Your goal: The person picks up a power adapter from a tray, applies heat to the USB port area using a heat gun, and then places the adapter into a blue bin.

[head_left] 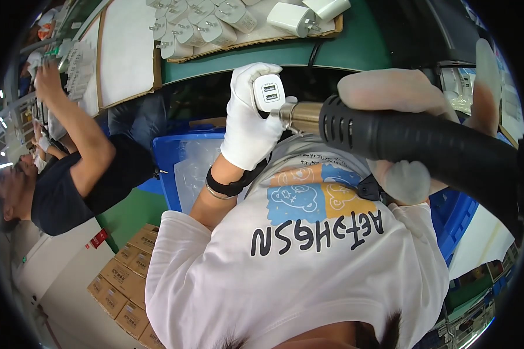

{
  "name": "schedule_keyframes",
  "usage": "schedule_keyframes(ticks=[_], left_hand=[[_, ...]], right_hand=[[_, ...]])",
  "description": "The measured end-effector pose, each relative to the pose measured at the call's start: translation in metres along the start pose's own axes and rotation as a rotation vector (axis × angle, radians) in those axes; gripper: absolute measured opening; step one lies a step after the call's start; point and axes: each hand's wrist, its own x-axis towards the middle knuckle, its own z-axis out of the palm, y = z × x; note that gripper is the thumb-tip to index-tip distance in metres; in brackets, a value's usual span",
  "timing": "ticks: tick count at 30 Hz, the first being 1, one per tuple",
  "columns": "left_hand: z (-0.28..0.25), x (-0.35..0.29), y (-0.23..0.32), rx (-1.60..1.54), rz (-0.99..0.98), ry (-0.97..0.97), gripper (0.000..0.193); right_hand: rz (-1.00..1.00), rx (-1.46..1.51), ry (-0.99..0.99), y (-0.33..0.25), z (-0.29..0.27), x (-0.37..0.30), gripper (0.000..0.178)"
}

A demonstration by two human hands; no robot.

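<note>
Slotted black tool points its metal nozzle toward a rounded charger.

Right of charger, black tool (blocking).

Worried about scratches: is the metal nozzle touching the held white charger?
Cannot tell. In the head view, the metal nozzle lines up with the lower right edge of the held white charger, but depth is unclear.

Holding white-gloved left hand upright with curled fingers, bare left forearm below-left of that grip. Right of it, closing right hand in second grip, with one digit pointing up.
</note>
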Motion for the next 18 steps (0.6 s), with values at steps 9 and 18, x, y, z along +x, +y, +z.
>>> schedule_keyframes(ticks=[9,18], left_hand=[[-0.007,-0.002,0.006,0.070,-0.012,-0.043,0.048],[-0.017,-0.002,0.003,-0.389,-0.296,-0.095,0.039]], right_hand=[[0.027,-0.066,0.192,0.001,0.006,0.004,0.062],[0.092,-0.127,0.319,-0.005,0.009,0.006,0.070]])
